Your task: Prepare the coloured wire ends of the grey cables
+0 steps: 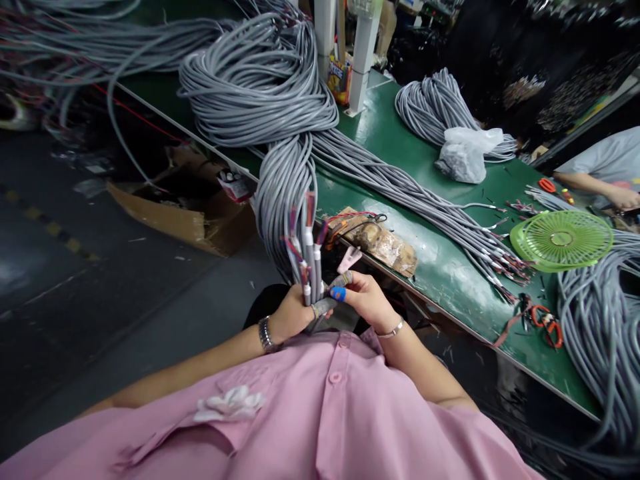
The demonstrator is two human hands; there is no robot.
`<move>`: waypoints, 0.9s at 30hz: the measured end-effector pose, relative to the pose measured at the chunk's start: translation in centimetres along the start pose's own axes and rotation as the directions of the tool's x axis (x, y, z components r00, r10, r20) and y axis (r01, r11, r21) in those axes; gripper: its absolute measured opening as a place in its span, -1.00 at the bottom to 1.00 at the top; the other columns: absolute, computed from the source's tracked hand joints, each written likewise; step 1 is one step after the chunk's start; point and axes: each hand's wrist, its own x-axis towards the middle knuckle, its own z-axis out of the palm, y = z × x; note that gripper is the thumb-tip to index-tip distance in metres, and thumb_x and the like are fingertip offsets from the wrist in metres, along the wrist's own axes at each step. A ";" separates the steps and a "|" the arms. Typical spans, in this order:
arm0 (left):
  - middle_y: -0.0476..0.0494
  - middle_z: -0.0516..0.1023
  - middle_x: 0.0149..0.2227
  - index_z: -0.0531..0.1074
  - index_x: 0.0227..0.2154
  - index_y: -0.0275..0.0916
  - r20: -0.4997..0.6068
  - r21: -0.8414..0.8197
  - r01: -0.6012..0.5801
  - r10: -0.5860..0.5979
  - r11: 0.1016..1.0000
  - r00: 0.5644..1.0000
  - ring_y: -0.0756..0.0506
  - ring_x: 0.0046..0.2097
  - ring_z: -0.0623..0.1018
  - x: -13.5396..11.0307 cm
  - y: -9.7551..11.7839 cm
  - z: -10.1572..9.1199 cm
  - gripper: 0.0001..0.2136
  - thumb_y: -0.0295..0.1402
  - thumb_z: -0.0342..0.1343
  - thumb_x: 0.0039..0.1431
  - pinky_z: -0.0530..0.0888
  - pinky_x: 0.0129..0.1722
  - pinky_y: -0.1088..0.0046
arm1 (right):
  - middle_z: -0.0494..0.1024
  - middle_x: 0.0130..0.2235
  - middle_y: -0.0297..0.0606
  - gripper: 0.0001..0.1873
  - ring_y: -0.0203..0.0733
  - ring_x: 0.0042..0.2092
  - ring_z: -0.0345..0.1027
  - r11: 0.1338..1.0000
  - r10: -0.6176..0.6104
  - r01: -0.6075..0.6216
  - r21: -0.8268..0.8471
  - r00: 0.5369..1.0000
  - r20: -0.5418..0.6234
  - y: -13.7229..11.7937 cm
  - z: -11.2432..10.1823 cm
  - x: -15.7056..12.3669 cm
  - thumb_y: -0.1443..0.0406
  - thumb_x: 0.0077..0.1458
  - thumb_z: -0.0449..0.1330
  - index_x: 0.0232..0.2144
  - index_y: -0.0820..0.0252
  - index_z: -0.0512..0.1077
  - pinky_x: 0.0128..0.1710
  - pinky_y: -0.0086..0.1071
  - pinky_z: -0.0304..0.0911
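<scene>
My left hand (pixel 294 313), with a watch at its wrist, is closed around a bundle of grey cables (pixel 317 270) in front of my chest. The cable ends point up, with white bands and stripped red, blue and purple wires. My right hand (pixel 369 301) meets it from the right, thumb and index finger pinched together beside the bundle. A blue cover sits on that thumb, and greyish wraps are around fingers of both hands. What lies in the right pinch is too small to make out. Just beyond the right fingers is a pale pink clip (pixel 349 259) at the table edge.
Coiled grey cable (pixel 255 80) lies on the green table (pixel 370 133) and hangs over its edge. A taped board (pixel 385 243), orange-handled tools (pixel 547 327) and a green fan (pixel 561 239) are to the right. Another person's hand (pixel 625 198) is at far right. A cardboard box (pixel 175 217) stands below left.
</scene>
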 end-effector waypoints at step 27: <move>-0.07 0.55 -0.56 0.52 -0.57 -0.29 0.004 -0.113 0.051 -0.051 0.992 0.999 -0.04 -0.49 0.50 -0.1 0.5 -0.6 -0.82 -0.29 0.27 -0.01 0.45 -0.40 0.44 | 0.43 -0.58 -0.41 -0.66 -0.31 -0.54 0.29 1.000 -0.010 0.015 0.022 0.976 -0.217 0.3 2.1 0.2 0.10 -0.16 0.38 -0.50 0.16 0.36 -0.49 -0.41 0.28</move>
